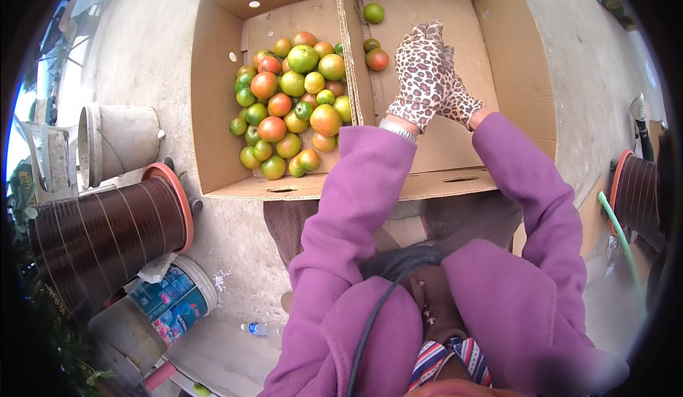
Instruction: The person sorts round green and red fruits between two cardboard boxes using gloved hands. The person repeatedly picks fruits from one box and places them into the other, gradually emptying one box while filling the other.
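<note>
My left hand [420, 70] and my right hand [461, 92], both in leopard-print gloves, are pressed together over the right compartment of a cardboard box [516, 77]. The left overlaps the right and hides most of its fingers. Both look closed; whatever lies between them, if anything, cannot be seen. Just left of my hands, a reddish tomato [377, 59] and a smaller dark green tomato [371, 44] rest near the divider [349, 41]. A green tomato [373, 13] sits farther back. Many green, orange and red tomatoes [292, 84] are heaped in the left compartment.
Around the box is a concrete floor [135, 62]. At left are a whitish bucket [121, 144], a large brown ribbed pot [107, 226] with an orange rim and a blue printed bucket [171, 297]. A plastic bottle [256, 329] lies nearer. A green hose [619, 230] runs at right.
</note>
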`<action>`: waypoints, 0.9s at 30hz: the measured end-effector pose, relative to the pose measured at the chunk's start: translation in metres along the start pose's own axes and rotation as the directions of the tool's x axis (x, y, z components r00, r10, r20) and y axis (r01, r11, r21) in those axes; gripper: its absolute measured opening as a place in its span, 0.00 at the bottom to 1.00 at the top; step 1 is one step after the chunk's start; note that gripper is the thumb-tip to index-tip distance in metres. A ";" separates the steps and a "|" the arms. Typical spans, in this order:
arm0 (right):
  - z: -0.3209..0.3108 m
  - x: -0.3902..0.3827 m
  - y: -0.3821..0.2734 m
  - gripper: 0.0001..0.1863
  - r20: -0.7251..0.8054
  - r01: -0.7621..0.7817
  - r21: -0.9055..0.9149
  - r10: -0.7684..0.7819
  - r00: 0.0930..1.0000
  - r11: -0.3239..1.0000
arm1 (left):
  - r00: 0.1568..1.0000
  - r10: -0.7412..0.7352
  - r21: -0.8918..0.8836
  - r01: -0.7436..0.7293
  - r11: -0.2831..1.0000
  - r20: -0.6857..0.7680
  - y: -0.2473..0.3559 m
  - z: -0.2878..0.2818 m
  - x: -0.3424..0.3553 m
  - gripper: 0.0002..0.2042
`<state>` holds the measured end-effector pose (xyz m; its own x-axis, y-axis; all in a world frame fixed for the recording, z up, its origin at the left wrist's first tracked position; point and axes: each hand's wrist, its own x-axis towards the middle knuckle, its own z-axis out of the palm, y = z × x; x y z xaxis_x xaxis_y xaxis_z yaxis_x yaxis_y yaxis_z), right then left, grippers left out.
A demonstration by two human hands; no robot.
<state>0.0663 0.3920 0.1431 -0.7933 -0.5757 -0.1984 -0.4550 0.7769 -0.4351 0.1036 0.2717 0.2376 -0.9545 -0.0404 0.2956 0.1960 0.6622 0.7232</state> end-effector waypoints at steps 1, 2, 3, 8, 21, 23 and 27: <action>0.003 0.016 -0.007 0.24 -0.019 0.027 -0.026 -0.028 0.999 0.999 | 0.999 -0.027 0.013 0.027 1.000 0.028 -0.003 -0.002 -0.001 0.21; 0.002 0.031 -0.014 0.24 -0.031 0.048 -0.061 -0.050 0.998 0.997 | 0.999 -0.026 0.057 0.024 0.998 0.019 -0.005 -0.004 -0.003 0.21; 0.003 0.046 -0.022 0.24 -0.043 0.066 -0.091 -0.070 0.997 0.994 | 1.000 -0.024 0.089 0.023 0.996 0.010 -0.008 -0.004 -0.003 0.21; 0.017 0.103 -0.056 0.25 -0.091 0.020 -0.244 -0.043 0.995 0.970 | 0.999 -0.033 0.155 0.033 0.987 -0.003 -0.014 0.003 -0.007 0.21; -0.076 -0.001 -0.033 0.31 -0.499 -0.155 0.161 0.216 0.839 0.975 | 0.918 -0.389 -0.319 0.394 0.862 0.082 -0.015 0.001 0.010 0.30; -0.076 -0.002 -0.043 0.28 -0.549 -0.072 0.115 0.123 0.826 0.991 | 0.915 -0.383 -0.579 0.381 0.721 0.125 -0.020 0.007 0.011 0.33; -0.076 -0.004 -0.050 0.32 -0.616 0.090 0.005 -0.067 0.785 0.996 | 0.921 -0.372 -0.766 0.322 0.556 0.117 -0.027 0.014 0.016 0.27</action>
<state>0.0618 0.3747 0.2325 -0.8412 -0.3473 0.4145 -0.5222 0.7209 -0.4557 0.0802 0.2637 0.2142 -0.9781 -0.1957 -0.0702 -0.0264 -0.2183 0.9755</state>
